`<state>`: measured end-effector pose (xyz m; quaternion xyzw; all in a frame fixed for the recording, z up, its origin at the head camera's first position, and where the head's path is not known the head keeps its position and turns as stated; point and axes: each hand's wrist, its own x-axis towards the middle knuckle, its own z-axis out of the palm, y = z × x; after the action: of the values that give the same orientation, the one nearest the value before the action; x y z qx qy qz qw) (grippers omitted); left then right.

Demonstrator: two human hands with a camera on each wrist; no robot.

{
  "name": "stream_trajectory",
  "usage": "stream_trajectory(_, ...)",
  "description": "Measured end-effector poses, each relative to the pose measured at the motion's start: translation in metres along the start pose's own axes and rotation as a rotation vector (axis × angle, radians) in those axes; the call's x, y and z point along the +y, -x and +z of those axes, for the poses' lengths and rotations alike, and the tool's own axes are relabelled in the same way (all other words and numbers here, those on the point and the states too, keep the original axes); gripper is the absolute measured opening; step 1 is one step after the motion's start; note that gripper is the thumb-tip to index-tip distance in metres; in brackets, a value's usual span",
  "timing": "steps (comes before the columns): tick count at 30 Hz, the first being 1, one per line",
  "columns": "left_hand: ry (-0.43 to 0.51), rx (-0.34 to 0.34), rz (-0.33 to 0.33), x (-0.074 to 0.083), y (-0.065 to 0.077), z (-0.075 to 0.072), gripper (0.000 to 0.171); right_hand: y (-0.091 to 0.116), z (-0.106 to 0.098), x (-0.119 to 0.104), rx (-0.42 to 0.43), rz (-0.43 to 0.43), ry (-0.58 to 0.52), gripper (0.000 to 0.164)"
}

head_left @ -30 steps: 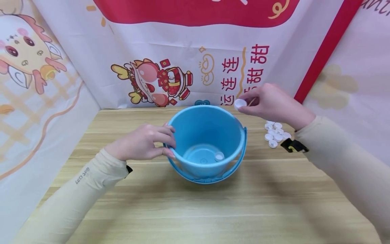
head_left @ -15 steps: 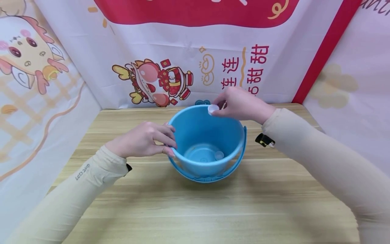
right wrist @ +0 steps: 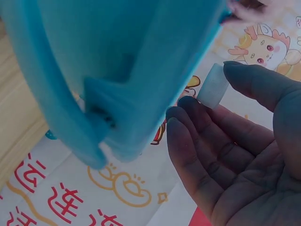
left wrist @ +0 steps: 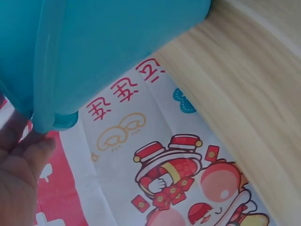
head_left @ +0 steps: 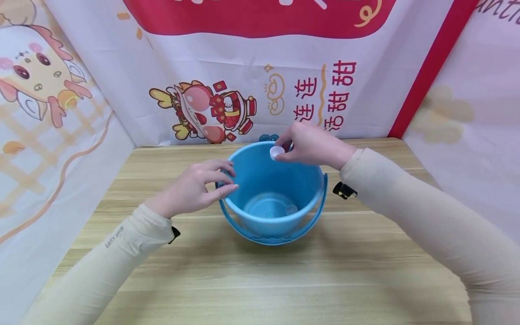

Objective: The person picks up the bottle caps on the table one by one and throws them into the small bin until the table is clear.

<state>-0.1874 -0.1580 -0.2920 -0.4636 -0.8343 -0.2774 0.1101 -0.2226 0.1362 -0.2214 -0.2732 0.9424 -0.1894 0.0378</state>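
Observation:
A light blue plastic bucket [head_left: 268, 178] stands on the wooden table, its handle [head_left: 272, 241] hanging down at the near side. On the bucket's floor lies a white bottle cap [head_left: 291, 210]. Over the far part of the opening, my right hand [head_left: 310, 144] pinches another white bottle cap [head_left: 276, 152] between thumb and fingertips. The right wrist view shows that held cap [right wrist: 214, 86] edge-on, outside the bucket wall in that view. My left hand [head_left: 199, 187] is at the left rim, its thumb and fingers loosened and spread over the edge; whether it touches the rim I cannot tell.
Bare wooden tabletop [head_left: 260, 284] lies in front of the bucket. A printed white and red cloth [head_left: 227, 49] hangs close behind it, with more printed cloth [head_left: 53, 135] at the left side. My right sleeve [head_left: 406, 207] covers part of the table's right side.
My right hand has carried the bottle cap leftward from beyond the right rim to over the bucket. The left fingers have loosened from the rim. The loose caps at right are hidden behind my sleeve.

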Motion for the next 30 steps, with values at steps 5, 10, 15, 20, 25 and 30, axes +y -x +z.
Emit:
stream_trajectory(5, -0.02, 0.033, -0.106, 0.0, 0.012, 0.007, 0.018, 0.001, 0.003, 0.002, 0.013, -0.016, -0.007, 0.031)
stream_trajectory(10, -0.016, 0.075, -0.104, 0.005, 0.025, 0.015, 0.037, 0.001, 0.007, 0.004, 0.012, -0.016, -0.01, 0.026)
stream_trajectory(15, -0.033, 0.117, -0.07, 0.015, 0.03, 0.023, 0.046, 0.001, 0.009, 0.005, 0.002, 0.005, -0.008, 0.026)
stream_trajectory(20, -0.036, 0.119, -0.104, 0.022, 0.031, 0.027, 0.045, 0.0, 0.01, 0.004, -0.003, 0.012, -0.004, 0.029)
stream_trajectory(25, -0.036, 0.106, -0.131, 0.024, 0.03, 0.027, 0.044, -0.001, 0.011, 0.002, 0.004, 0.015, -0.006, 0.031)
stream_trajectory(30, -0.034, 0.079, -0.155, 0.025, 0.029, 0.025, 0.043, -0.002, 0.01, 0.0, -0.004, 0.034, 0.001, 0.038)
